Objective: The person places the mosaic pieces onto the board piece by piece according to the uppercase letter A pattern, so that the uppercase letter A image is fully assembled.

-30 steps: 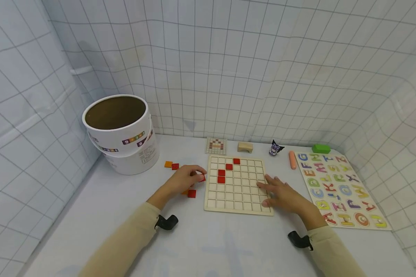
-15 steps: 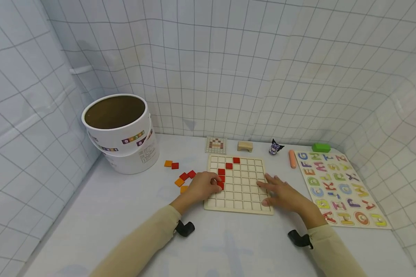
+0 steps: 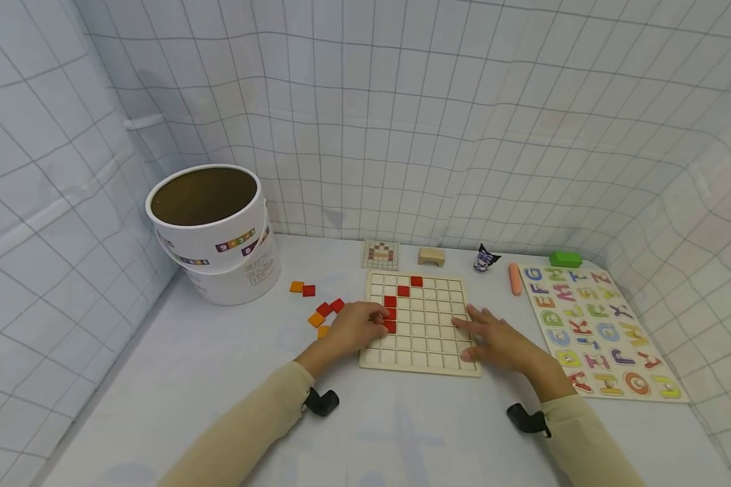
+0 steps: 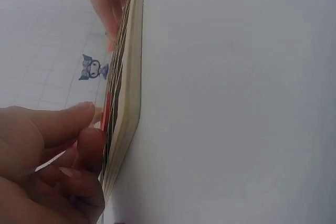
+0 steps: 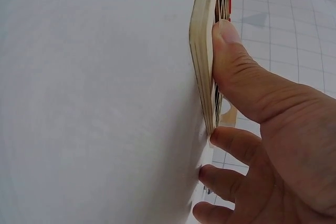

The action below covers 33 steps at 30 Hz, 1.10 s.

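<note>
A pale wooden grid board point(image 3: 423, 345) lies flat on the table, with several red square tiles forming a stepped line in its left half. Over the board's left edge, my left hand point(image 3: 355, 329) has its curled fingertips at the lowest red tile point(image 3: 390, 327). In the left wrist view, the thumb and index finger come close round a red tile point(image 4: 106, 113) seen edge-on; their exact contact is partly hidden. My right hand point(image 3: 498, 343) rests on the board's right edge with fingers spread. Its thumb point(image 5: 229, 32) lies on the board's top face in the right wrist view.
Loose red tiles point(image 3: 338, 306) and orange tiles point(image 3: 316, 319) lie left of the board. A white bucket point(image 3: 234, 260) stands at back left. Behind are a pattern card point(image 3: 380, 255), wooden arch point(image 3: 431, 256) and figurine point(image 3: 484, 258). An alphabet board point(image 3: 603, 338) lies right.
My left hand has moved from the loose tiles onto the board, bringing a red tile into a cell below the other red ones. It has since barely shifted. My right hand has stayed put.
</note>
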{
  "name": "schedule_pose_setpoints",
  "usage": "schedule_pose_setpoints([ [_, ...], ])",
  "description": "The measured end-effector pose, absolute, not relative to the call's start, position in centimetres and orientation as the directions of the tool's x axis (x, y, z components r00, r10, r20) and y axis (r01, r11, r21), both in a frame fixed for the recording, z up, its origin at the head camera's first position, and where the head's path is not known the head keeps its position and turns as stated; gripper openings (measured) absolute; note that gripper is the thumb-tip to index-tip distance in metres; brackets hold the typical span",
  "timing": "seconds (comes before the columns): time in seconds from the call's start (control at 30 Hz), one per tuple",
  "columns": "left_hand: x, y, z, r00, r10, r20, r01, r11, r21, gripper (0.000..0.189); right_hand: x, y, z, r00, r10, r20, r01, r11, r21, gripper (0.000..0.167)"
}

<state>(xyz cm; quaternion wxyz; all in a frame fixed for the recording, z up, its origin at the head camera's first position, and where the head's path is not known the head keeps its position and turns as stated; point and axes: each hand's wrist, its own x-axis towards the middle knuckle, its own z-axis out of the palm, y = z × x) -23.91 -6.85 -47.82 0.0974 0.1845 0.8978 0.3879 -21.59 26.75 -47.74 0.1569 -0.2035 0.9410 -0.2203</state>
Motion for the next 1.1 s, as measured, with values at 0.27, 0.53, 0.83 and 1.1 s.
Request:
schedule_pose_setpoints([
  [0.27, -27.4, -13.4, -44.8, -0.937, 0.331, -0.113, 0.161, 0.695, 0.701, 0.036, -21.6, 26.8, -47.5, -0.87, -0.451, -0.198, -0.317, 0.821, -0.475, 0.075],
  [0.53, -30.4, -18.5, -45.1, -0.936, 0.285, -0.206, 0.094, 0.769, 0.633, 0.045, -21.5, 26.9, -47.8, -0.874, -0.435, -0.217, -0.291, 0.826, -0.483, 0.074],
  [0.83, -30.6, -18.0, -46.0, -0.936, 0.3, -0.182, 0.174, 0.847, 0.503, 0.039, -21.4, 26.6, -47.8, -0.876, -0.444, -0.19, -0.324, 0.832, -0.449, 0.075],
  [1.1, -30.3, -18.1, -45.8, -0.952, 0.258, -0.167, 0.149, 0.864, 0.48, 0.018, -21.5, 26.5, -47.6, -0.872, -0.453, -0.187, -0.333, 0.828, -0.451, 0.075],
])
